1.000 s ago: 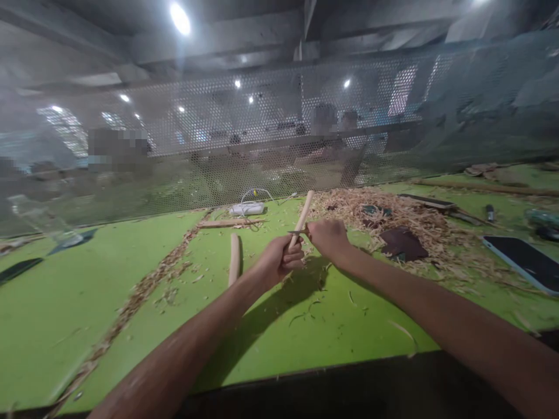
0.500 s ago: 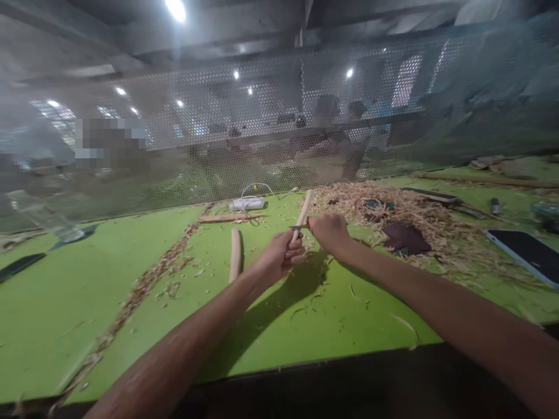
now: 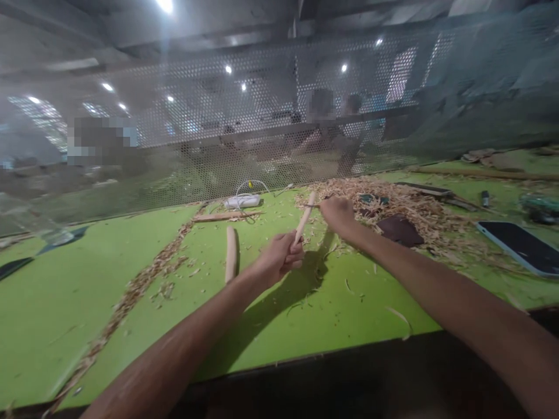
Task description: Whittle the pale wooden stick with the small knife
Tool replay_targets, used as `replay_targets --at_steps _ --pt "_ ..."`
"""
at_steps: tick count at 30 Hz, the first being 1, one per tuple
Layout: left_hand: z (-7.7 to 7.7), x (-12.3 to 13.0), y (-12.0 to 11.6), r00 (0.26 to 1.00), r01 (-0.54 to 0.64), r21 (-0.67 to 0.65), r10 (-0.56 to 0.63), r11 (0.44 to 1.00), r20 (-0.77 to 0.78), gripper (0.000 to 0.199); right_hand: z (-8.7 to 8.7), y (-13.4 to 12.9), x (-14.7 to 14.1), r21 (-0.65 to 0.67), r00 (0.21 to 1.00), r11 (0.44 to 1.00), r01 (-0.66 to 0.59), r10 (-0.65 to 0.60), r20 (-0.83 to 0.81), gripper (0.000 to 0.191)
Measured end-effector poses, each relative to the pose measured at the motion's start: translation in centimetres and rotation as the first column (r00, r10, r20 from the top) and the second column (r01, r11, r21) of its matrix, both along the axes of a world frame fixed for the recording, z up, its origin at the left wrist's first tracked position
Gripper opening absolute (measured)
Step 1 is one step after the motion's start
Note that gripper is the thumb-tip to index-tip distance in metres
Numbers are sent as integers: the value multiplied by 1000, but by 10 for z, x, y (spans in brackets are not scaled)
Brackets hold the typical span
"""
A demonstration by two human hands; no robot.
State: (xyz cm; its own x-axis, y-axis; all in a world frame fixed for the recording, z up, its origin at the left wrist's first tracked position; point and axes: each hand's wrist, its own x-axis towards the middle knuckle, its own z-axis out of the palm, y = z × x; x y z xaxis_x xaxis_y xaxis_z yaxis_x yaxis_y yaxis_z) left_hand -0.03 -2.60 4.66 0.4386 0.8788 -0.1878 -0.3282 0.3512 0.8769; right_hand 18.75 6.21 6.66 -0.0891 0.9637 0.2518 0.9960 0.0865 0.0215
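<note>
My left hand (image 3: 285, 254) is closed round the near end of a pale wooden stick (image 3: 304, 220), which points away from me and tilts slightly right. My right hand (image 3: 338, 213) grips a knife (image 3: 311, 205), its handle hidden in the fist. The thin blade reaches left across the upper part of the stick; whether it touches the wood is too small to tell. Left of my left hand, a second pale wooden stick (image 3: 231, 254) lies on the green tabletop (image 3: 271, 320).
A heap of wood shavings (image 3: 345, 189) spreads behind my right hand, with a dark cloth piece (image 3: 399, 230) on it. A phone (image 3: 522, 247) lies at right. A white power strip (image 3: 243, 201) and a flat wood strip (image 3: 222, 216) lie before the mesh screen (image 3: 209, 128).
My right hand has moved the knife away from my left hand, towards the far end of the stick. My left hand keeps its hold, and the view has shifted slightly.
</note>
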Motion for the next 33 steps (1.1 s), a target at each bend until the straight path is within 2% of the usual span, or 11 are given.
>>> replay_targets --at_steps 3,5,8,13,16,24,33 --pt "0 4 -4 999 36 20 -36 999 -1 30 4 12 28 29 991 991 132 -131 -30 31" --pt "0 5 -3 999 32 30 -33 999 17 30 6 15 36 77 985 983 169 -166 -52 34" --pt "0 2 1 999 14 21 -15 1000 46 30 6 5 23 124 994 987 100 -94 -47 34" --pt "4 -4 5 998 -55 -7 55 998 26 30 1 -27 -23 -10 991 991 -134 134 9 40" --pt "5 -3 6 995 -85 22 84 996 47 29 -3 -37 -35 -20 974 977 -213 214 73 36" --pt "8 4 0 993 -119 68 120 991 -16 33 -7 -23 -29 -6 978 990 -142 141 154 32" --pt "6 6 2 987 -151 77 155 985 -47 32 -6 -18 -26 -27 983 985 -170 172 62 35"
